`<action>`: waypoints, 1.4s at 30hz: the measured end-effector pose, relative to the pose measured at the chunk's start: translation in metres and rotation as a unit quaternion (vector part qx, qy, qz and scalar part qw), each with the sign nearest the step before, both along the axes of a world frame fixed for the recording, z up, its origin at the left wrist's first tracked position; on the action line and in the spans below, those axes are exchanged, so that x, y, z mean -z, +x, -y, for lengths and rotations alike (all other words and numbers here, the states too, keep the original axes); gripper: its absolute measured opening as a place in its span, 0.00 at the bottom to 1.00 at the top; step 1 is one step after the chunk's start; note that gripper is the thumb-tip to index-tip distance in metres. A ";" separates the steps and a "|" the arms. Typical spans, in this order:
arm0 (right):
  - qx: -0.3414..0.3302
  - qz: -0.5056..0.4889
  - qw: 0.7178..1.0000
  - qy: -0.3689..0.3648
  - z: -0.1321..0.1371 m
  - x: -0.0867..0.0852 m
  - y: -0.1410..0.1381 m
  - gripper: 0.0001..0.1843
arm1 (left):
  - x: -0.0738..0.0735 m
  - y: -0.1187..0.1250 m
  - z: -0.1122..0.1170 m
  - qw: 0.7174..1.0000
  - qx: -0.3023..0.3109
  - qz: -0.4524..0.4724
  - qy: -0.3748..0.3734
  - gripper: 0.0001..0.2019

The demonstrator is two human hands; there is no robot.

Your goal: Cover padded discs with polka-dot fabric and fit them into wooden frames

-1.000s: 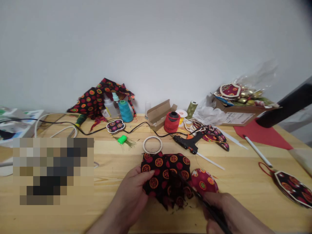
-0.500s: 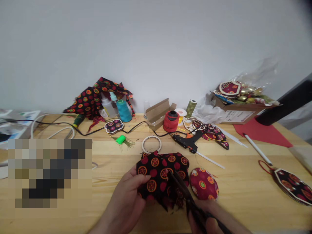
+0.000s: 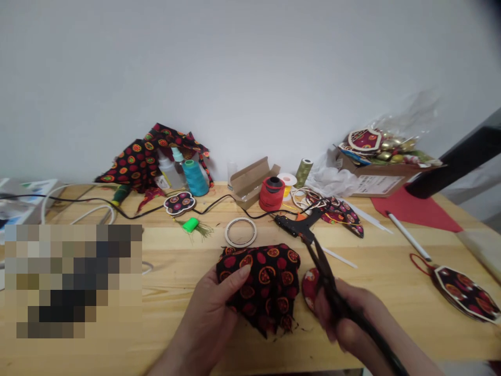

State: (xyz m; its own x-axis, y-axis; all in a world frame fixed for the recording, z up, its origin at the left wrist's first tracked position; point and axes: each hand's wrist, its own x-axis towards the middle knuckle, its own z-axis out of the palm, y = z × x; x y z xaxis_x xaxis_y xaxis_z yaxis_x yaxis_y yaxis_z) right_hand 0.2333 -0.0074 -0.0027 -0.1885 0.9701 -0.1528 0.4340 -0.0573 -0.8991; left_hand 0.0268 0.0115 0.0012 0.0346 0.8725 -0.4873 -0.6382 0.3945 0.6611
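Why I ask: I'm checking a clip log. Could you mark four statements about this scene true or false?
1. The left hand holds crumpled black fabric printed with red and orange circles. True.
2. The right hand holds a black glue gun. False: it holds long, dark scissors.
3. A flat, pale ring lies on the wooden tabletop beyond the fabric. True.
4. The teal thread cone stands right of the red thread spool. False: it stands left.

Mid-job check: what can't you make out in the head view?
All in the head view:
- Left hand: several fingers hidden beneath the black patterned cloth.
- Round red patterned piece: partly hidden behind the right hand.
- Scissors: handles partly covered by the right hand.
- Cardboard box label: print too small and blurred.
- Lower left: covered by pixelation.
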 end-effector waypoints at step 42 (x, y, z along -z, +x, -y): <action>0.154 -0.019 0.987 0.045 -0.051 0.005 -0.017 0.11 | -0.009 0.008 0.007 0.998 0.022 0.056 0.000 0.09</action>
